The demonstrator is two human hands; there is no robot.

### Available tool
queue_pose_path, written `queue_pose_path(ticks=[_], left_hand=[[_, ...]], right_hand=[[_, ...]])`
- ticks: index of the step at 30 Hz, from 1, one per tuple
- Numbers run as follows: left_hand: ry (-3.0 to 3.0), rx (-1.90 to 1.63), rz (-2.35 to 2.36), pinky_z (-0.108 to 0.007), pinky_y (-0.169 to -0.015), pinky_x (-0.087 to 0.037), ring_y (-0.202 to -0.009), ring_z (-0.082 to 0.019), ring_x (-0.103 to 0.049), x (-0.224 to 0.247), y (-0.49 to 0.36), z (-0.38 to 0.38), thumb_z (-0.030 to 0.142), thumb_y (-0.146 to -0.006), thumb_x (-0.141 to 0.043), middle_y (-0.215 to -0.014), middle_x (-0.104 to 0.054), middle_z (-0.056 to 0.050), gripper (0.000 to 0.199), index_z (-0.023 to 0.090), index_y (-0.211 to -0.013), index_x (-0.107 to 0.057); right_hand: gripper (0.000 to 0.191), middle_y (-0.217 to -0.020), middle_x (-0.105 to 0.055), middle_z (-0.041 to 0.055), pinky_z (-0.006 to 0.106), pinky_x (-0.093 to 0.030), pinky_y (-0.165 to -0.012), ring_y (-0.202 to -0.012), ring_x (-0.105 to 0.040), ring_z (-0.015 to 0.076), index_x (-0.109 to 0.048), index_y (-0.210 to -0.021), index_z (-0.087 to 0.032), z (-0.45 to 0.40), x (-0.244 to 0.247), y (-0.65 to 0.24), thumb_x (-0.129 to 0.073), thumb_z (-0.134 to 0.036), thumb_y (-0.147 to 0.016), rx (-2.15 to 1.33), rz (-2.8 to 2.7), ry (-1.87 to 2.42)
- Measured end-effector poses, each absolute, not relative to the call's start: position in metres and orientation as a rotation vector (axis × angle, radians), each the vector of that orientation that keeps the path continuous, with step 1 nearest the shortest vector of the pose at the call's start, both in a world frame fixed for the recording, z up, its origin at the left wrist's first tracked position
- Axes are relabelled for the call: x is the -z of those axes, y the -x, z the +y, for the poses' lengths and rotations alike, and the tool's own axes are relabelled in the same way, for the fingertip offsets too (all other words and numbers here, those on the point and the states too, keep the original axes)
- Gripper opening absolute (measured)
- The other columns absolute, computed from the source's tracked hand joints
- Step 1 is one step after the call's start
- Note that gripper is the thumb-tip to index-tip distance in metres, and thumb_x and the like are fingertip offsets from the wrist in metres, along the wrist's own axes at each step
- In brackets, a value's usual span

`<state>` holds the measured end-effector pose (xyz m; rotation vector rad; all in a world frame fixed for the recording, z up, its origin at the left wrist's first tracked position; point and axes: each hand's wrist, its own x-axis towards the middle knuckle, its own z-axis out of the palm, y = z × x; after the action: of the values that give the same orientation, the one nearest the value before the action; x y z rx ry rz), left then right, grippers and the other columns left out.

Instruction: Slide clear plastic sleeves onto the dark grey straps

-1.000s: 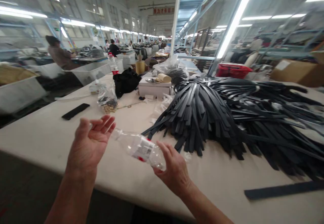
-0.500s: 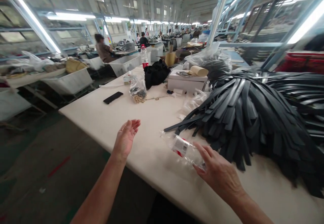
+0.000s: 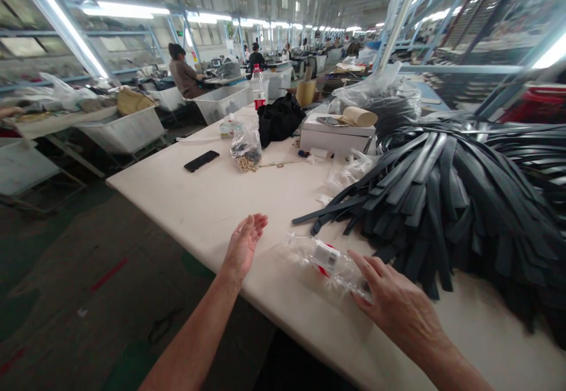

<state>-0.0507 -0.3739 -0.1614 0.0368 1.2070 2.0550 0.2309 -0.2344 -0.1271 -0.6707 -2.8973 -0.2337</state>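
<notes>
A clear plastic bottle (image 3: 329,261) with a red and white label lies slanting over the pale table (image 3: 177,202). My right hand (image 3: 389,296) has its thumb and fingers round the bottle's near end. To the left of the bottle my left hand (image 3: 245,243) is raised above the table edge, palm turned inward, fingers apart from the bottle and nothing in it. Just beyond my right hand spreads a large bundle of dark flat strips (image 3: 424,190).
Farther back are a black phone (image 3: 201,161), a plastic bag with gold-coloured chain (image 3: 246,149), a black cloth bundle (image 3: 279,120), an upright bottle (image 3: 259,87) and a white box (image 3: 333,137). A person (image 3: 186,75) sits beyond white bins (image 3: 126,128).
Both hands and the bottle appear farther right in the view, and the table's things have shifted right too. My left hand is somewhat nearer the bottle.
</notes>
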Motion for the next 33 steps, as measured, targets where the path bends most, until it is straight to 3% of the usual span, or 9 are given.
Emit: queue_pose_path(ticks=[24,33], left_hand=[[-0.122,-2.091,1.298,-0.034,-0.098,-0.038,-0.107,-0.023,-0.063,0.1549,0.0465,-0.3671,0.055,-0.063,-0.082,-0.104,-0.074,-0.009,0.048,0.018,-0.092,-0.073],[-0.141,-2.091,1.308,-0.034,-0.097,-0.038,-0.106,-0.022,-0.064,0.1549,0.0475,-0.3663,0.056,-0.063,-0.082,-0.103,-0.075,-0.009,0.048,0.019,-0.091,-0.073]], right_hand=[[0.064,-0.108,-0.065,0.0047,0.036,-0.057,-0.069,-0.08,-0.066,0.0224,-0.043,-0.138,-0.019,-0.2341,0.1219,-0.2392,-0.065,-0.022,-0.078,0.237,-2.94,0.688],[0.071,-0.109,-0.064,0.0046,0.036,-0.057,-0.073,-0.085,-0.066,0.0234,-0.042,-0.14,-0.021,-0.2339,0.1236,-0.2409,-0.07,-0.02,-0.075,0.217,-2.962,0.706]])
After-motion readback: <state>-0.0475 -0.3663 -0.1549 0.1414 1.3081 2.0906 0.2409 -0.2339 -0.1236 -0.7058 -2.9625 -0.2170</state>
